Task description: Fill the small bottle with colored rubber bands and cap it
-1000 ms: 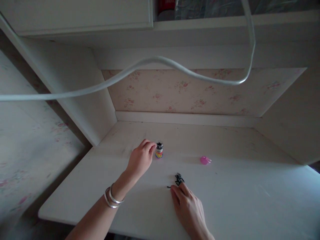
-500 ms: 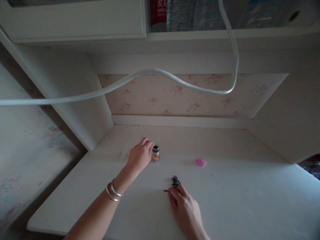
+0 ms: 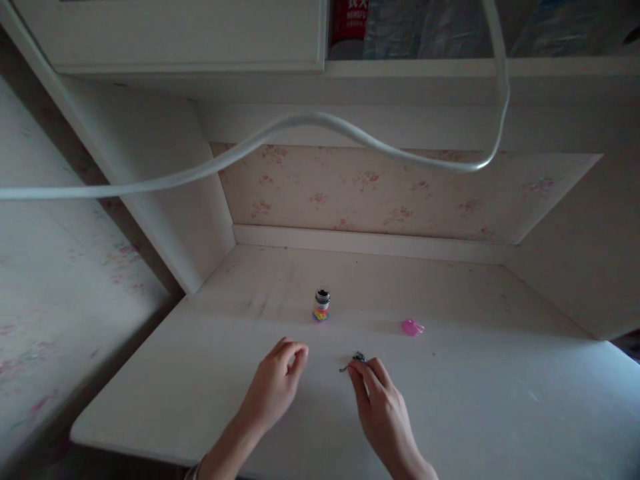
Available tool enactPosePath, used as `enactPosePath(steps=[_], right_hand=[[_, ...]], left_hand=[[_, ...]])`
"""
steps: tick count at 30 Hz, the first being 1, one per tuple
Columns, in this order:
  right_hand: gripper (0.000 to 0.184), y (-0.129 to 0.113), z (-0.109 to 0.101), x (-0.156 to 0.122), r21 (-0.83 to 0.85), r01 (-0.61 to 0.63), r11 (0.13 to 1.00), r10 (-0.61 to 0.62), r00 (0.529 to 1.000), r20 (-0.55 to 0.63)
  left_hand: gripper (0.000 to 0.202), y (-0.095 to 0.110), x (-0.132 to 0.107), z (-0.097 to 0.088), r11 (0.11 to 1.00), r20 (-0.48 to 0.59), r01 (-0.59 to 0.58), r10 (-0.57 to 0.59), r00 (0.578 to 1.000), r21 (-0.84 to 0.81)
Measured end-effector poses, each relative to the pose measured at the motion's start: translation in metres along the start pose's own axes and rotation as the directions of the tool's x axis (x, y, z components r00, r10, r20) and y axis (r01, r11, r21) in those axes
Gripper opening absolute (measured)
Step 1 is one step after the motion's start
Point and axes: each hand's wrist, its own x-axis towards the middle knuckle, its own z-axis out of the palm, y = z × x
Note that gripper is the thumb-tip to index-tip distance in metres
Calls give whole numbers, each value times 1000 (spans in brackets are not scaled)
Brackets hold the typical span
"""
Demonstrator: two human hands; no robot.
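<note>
A small open jar (image 3: 321, 304) with a colourful label stands upright on the white desk (image 3: 465, 393), alone. My left hand (image 3: 276, 384) rests nearer the front edge, fingers loosely curled, holding nothing that I can see. My right hand (image 3: 381, 407) pinches a small dark item (image 3: 355, 360) with its fingertips, just above the desk surface; what the item is I cannot make out. A pink cap (image 3: 412, 327) lies to the right of the jar.
A white cable (image 3: 310, 123) hangs in a loop across the view above the desk. Cabinet walls close in the desk on the left and right. A shelf above holds a red-labelled container (image 3: 347, 20) and plastic-wrapped goods.
My left hand let go of the jar and drew back toward the front edge. My right hand closed its fingertips on the dark item; less of it shows now.
</note>
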Motion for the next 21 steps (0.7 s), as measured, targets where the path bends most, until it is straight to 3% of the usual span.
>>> enactPosePath(steps=[5, 7, 11, 15, 21], right_hand=[[28, -13, -20, 62, 56, 80, 995, -78, 997, -28], [30, -17, -23, 89, 9, 116, 993, -116, 992, -42], [29, -22, -18, 131, -168, 152, 974, -146, 988, 49], [28, -25, -14, 154, -346, 244, 906, -193, 965, 176], [26, -33, -18, 165, -460, 344, 819, -248, 934, 257]], left_hand=[[30, -14, -39, 18, 997, 81, 67, -63, 995, -47], [29, -17, -46, 20, 997, 86, 53, -48, 995, -52], [28, -19, -49, 17, 995, 99, 47, -37, 994, -91], [27, -20, -46, 16, 996, 108, 21, -11, 994, -89], [24, -19, -45, 15, 998, 128, 8, 0, 992, -61]])
